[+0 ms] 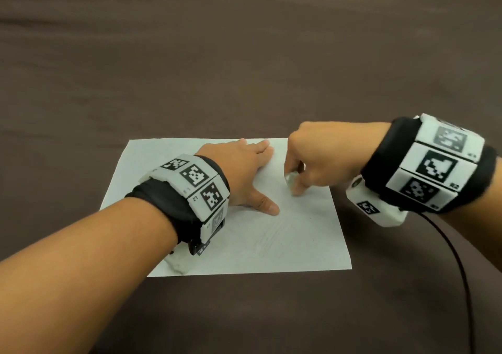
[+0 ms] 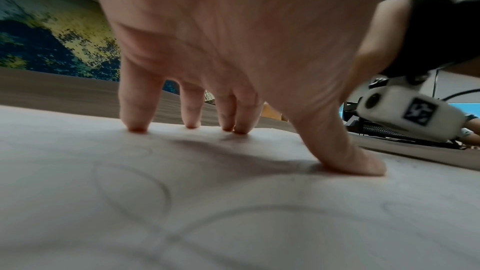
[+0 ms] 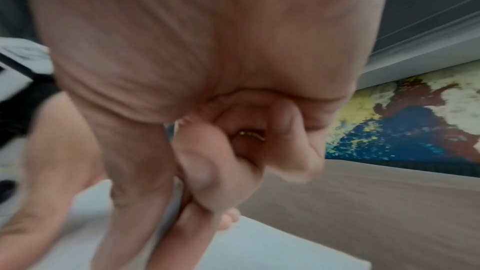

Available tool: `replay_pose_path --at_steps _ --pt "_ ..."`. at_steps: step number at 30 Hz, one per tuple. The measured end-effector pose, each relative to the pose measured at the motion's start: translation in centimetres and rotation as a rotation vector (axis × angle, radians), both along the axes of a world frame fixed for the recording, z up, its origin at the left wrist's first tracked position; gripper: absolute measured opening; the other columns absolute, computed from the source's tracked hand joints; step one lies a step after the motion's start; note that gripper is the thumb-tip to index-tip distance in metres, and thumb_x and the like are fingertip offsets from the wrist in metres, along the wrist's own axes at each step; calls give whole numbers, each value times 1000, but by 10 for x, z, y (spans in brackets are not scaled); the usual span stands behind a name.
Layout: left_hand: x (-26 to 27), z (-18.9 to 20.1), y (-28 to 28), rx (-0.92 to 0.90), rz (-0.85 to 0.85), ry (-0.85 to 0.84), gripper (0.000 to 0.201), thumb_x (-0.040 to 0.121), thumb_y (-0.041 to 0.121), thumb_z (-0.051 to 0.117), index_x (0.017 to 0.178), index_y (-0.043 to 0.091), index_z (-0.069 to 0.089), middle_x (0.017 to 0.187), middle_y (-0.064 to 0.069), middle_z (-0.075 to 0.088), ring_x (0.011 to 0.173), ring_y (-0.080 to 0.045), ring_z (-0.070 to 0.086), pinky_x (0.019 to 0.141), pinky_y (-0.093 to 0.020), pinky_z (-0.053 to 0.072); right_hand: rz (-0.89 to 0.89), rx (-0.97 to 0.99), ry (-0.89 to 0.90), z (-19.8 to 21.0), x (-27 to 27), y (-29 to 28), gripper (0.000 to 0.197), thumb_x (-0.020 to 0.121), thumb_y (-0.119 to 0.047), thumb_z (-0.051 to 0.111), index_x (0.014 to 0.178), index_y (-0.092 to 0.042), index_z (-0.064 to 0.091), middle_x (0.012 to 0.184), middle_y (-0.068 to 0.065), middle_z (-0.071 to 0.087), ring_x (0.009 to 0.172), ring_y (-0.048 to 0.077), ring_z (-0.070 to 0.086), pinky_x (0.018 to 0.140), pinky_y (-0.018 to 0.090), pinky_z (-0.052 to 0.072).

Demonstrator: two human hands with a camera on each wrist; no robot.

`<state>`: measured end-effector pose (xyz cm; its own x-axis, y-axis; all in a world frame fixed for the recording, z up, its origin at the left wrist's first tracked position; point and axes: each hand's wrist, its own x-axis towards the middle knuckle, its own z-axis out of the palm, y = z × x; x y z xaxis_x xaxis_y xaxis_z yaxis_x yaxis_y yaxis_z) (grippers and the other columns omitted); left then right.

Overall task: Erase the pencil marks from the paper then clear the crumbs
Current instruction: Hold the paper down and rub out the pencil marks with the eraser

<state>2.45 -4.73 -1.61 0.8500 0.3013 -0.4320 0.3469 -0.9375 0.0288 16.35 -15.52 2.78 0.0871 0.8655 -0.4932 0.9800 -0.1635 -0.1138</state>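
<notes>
One paper point(image 1: 307, 234) on brown cloth point(image 1: 244, 68). Left hand point(image 1: 241, 171) spread flat, pressing sheet. Right hand point(image 1: 312, 161) pinching one pale eraser point(image 1: 291, 178) against paper's far half. Faint pencil marks point(image 1: 274, 235) near front; no legible writing.

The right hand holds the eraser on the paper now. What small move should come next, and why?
Probably bring the eraser toward the faint pencil strokes nearer the person and rub there. The right hand pinches it on the paper away from these strokes, while the left hand presses the sheet flat.
</notes>
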Motion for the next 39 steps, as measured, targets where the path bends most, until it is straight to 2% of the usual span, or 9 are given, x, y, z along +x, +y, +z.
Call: replay_pose_path --at_steps 6,10,15,19,22,26,29,33,39 --pt "-1 2 -2 6 -4 -6 116 67 87 53 156 32 3 162 20 5 149 -17 15 111 -48 36 -143 155 -39 -2 24 32 7 87 -32 77 93 -30 81 90 -9 73 87 20 67 85 44 59" --pt "-1 5 -4 4 6 17 116 69 86 53 157 32 0 163 21 1 151 -16 9 114 -48 33 -195 223 -58 -2 31 55 8 88 -28 75 92 -27 82 75 -15 65 81 20 66 79 41 61" --pt "-1 3 -3 -4 4 2 115 68 85 55 157 32 4 163 19 6 150 -18 14 111 -48 36 -117 181 -108 -6 20 43 13 92 -30 70 99 -28 81 91 -5 72 84 21 65 76 38 59" --pt "0 0 0 -17 -1 -7 117 67 86 55 157 34 2 163 22 -1 151 -16 10 113 -45 33 -43 95 -36 -5 3 13 14 93 -33 68 96 -26 80 88 -4 73 83 20 67 81 44 60" --pt "0 -2 1 -24 4 -9 118 66 87 55 157 34 2 162 23 1 151 -16 10 114 -45 32 -17 25 6 -1 -4 2 15 93 -34 71 100 -26 81 92 -7 75 84 15 67 84 40 60" --pt "-1 -2 0 -15 -4 -13 117 66 87 55 157 32 5 163 20 4 150 -17 13 113 -46 33 -84 120 -61 2 8 23 12 88 -32 76 98 -27 81 92 -5 73 83 17 64 78 37 58" --pt "-1 0 -1 2 0 -2 117 67 87 53 157 31 3 163 19 2 151 -16 11 114 -47 32 -181 182 -27 1 19 35 9 86 -28 75 91 -24 82 89 -9 73 87 22 68 82 43 61" --pt "-1 -3 1 -17 -1 -10 116 66 87 54 156 32 7 163 19 3 151 -18 10 114 -47 32 -55 151 -69 -2 6 16 15 91 -29 68 95 -23 81 90 -2 75 82 22 67 78 42 61" --pt "-1 -4 1 -19 4 1 119 66 87 54 157 33 -1 163 19 -5 152 -16 4 119 -45 24 89 1 -18 -3 -19 -19 21 92 -37 64 92 -22 78 76 -4 71 75 21 66 66 32 54"
